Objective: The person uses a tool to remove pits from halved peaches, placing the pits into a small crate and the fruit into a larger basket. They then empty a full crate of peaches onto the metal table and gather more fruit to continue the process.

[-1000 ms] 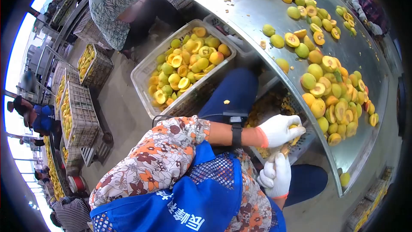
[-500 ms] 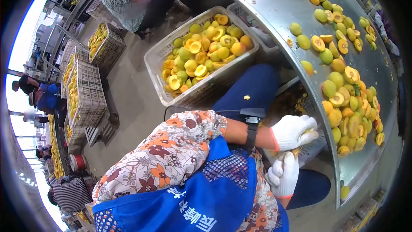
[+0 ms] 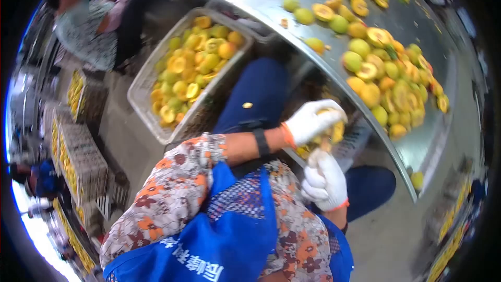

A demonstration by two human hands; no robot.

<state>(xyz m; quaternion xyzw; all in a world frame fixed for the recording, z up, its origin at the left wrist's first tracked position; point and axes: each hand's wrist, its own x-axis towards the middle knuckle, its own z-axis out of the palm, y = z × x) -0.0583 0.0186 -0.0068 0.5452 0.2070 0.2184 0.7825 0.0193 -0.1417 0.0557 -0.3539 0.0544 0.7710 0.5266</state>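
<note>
My left hand (image 3: 314, 121), in a white glove with an orange cuff, is closed around a yellow peach (image 3: 336, 131), partly hidden by the fingers. Just below it my right hand (image 3: 324, 181), gloved the same way, makes a fist with the thumb side up. A short brownish thing (image 3: 326, 144) sticks out of that fist toward the fruit; blur hides its kind. Both hands are close together beside the metal table's edge, above a pale container (image 3: 350, 143) between my knees. Yellow fruit shows beneath the left hand.
A metal table (image 3: 313, 42) carries a heap of whole and halved peaches (image 3: 394, 81). Left of my knee stands a plastic crate (image 3: 140, 90) full of halves. Stacked crates (image 3: 86, 164) line the left side. Another person (image 3: 88, 34) sits at upper left.
The view has swung, shifting the table, crate and hands leftward and upward in the picture. My left hand has turned, exposing more of the yellow fruit. The hands remain close together.
</note>
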